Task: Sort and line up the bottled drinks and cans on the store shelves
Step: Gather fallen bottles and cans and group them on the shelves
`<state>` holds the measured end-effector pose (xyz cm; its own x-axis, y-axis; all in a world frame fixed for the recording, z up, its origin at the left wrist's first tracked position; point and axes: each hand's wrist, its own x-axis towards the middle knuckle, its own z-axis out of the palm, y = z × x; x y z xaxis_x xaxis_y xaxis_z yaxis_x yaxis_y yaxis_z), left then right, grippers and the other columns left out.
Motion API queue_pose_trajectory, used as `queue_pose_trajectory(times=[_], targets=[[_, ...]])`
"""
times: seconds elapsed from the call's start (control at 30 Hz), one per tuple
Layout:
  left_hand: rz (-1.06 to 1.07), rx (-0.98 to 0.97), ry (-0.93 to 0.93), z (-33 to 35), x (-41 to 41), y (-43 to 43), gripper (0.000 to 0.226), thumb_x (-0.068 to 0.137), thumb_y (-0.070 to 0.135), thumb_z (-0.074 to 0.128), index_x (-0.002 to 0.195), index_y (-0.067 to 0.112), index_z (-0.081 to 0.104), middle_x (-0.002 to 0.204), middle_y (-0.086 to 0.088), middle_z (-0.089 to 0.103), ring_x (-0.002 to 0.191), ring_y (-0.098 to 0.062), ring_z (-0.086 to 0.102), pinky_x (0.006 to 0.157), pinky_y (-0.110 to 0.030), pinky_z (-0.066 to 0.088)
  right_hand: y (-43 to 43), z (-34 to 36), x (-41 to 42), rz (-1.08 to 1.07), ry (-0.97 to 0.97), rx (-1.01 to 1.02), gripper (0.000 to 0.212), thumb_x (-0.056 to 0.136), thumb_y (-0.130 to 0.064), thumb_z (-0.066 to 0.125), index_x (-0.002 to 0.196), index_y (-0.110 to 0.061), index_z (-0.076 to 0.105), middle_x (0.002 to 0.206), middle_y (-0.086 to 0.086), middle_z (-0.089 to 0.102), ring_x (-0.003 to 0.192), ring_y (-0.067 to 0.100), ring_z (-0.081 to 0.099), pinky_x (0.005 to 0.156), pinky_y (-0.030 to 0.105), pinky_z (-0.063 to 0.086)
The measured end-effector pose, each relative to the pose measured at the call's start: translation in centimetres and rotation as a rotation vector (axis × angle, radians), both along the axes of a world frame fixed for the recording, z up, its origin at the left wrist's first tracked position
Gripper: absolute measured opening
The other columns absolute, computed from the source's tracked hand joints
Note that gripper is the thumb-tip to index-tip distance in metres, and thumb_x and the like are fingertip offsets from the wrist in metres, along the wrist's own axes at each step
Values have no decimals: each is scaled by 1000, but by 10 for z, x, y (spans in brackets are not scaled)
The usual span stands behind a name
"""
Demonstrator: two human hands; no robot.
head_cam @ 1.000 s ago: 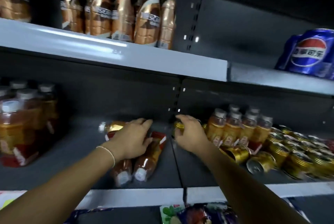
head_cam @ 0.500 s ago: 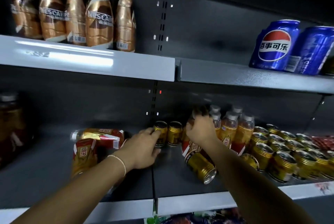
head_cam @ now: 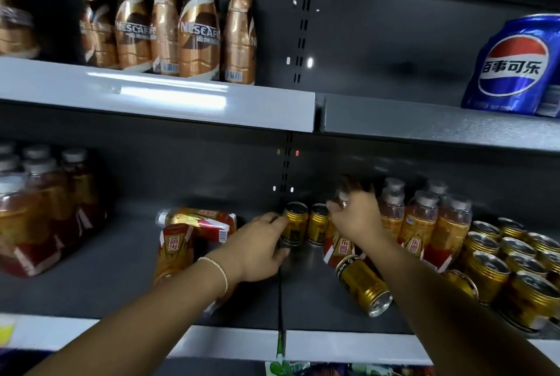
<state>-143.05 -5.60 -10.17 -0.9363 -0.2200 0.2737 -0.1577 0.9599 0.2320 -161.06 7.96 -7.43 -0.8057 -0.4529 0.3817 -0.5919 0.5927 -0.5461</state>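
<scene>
Hands on lower shelf (head_cam: 91, 284), both reaching well in. Gripped upright gold can (head_cam: 295, 227) with left hand (head_cam: 260, 250) at seam between two bays, index finger high on its left side, thumb low by its base. Wore thin bracelet (head_cam: 219, 271) on that wrist. Saw second can (head_cam: 318, 224) upright just right of first, close beside it.

Held bottle (head_cam: 339, 250) by its top with right hand (head_cam: 357, 218), fingers curled tight over cap and neck. Read red-and-gold label below palm. Could not tell whether its base sat on shelf.

Found fallen can (head_cam: 363, 284) on its side just in front of bottle, shiny end toward shelf edge, beside right forearm.

Saw two loose bottles (head_cam: 197, 221) lying flat left of left hand. Noted one crosswise at back, other pointing forward, its lower part hidden under left forearm. Could not tell whether they touched.

Saw standing bottles (head_cam: 421, 224) grouped just right of right hand, and past them can block (head_cam: 515, 263), upright, running to edge of view. Saw more upright bottles, left cluster (head_cam: 39, 209), at far left of same shelf, well apart from hands.

Noted Nescafé bottles (head_cam: 197, 27) in a row at left of upper shelf (head_cam: 151, 93), and blue Pepsi can (head_cam: 515, 66) at far right of that level.
</scene>
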Motion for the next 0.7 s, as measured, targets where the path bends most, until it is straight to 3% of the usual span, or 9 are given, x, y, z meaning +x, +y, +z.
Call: queue_pose_trajectory(times=[0.17,0.23,0.33,0.4,0.5,0.6,0.7], targets=[[22,94,58,6,9,-4,61,93,38,60,145,16,38,142,-5,44,128,-23,47,106,-29,41,-21,25,28,179,135,-230,57,84,-28,77,134,-25,52,108,-9,59,97,12,57,78,25,50],[51,170,97,9,15,-9,62,93,42,60,144,13,39,142,-6,46,130,-23,46,107,-27,38,-36,35,46,229,102,-309,62,79,-30,81,134,-27,53,114,-5,63,104,15,60,84,28,52],[98,313,138,18,31,-23,73,87,56,61,143,14,42,141,-3,51,130,-20,48,109,-33,40,-61,46,71,264,-16,-371,67,73,-38,85,131,-33,53,110,-11,61,100,11,60,79,19,48],[116,393,219,25,45,-32,63,81,59,67,129,21,53,123,4,63,114,-13,58,99,-33,49,-78,50,89,291,-93,-331,72,72,-44,85,134,-35,51,107,-14,56,98,9,57,78,22,50],[236,390,300,29,71,-47,62,69,66,71,113,26,55,102,10,65,94,-8,62,84,-30,54,-105,50,121,340,-131,-274,72,72,-52,82,134,-38,49,107,-12,56,97,10,56,70,21,49],[383,327,307,26,98,-67,72,62,73,70,112,25,50,100,9,62,89,-9,59,72,-25,49,-135,48,155,395,-110,-256,71,71,-58,79,132,-36,51,106,-10,57,98,13,58,81,28,53],[475,331,368,25,124,-90,65,61,68,73,104,27,48,92,13,58,81,-7,55,62,-18,41,-165,48,185,453,-113,-253,71,69,-61,78,131,-37,52,107,-11,57,97,12,57,78,26,50]])
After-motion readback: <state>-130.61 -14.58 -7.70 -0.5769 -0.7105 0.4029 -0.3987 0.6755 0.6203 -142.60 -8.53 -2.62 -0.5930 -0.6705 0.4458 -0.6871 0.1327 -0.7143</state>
